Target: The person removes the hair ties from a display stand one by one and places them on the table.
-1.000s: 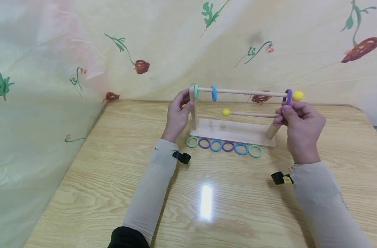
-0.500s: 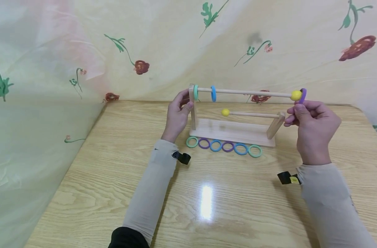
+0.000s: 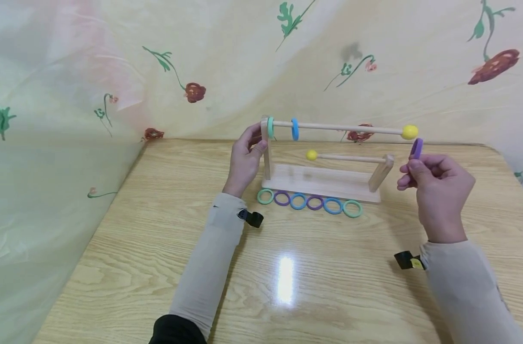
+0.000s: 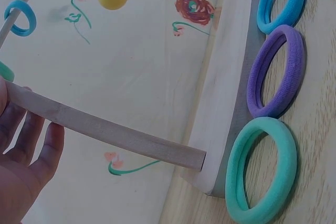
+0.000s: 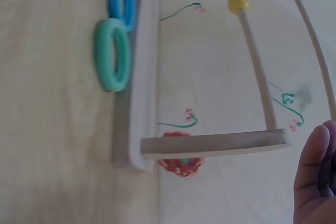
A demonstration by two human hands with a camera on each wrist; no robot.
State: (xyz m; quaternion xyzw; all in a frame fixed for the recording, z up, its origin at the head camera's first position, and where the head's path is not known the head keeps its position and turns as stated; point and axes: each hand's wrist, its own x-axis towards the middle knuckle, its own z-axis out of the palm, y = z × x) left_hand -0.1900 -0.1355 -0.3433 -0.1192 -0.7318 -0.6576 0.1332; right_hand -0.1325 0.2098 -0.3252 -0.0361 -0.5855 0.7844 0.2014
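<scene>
Now my right hand [image 3: 443, 193] is pinching a purple hair tie [image 3: 416, 148], freed from the upper rod [image 3: 349, 128], leaving two ties [image 3: 295, 129]; my left hand [image 3: 244, 161] is gripping the taller post [image 3: 267, 165].

A purple ring [image 3: 417, 147] is standing nearly edge-on, pinched by the right grip [image 3: 443, 193], off the upper rod [image 3: 343, 128] and just below its yellow ball [image 3: 409, 132]. The pale wooden stand [image 3: 321, 179] is sitting upright, the left grip [image 3: 244, 162] holding its post [image 3: 267, 165]. One green ring [image 3: 270, 132] and one blue ring [image 3: 295, 131] are hanging on that rod; six coloured rings [image 3: 306, 201] are lying in front.
</scene>
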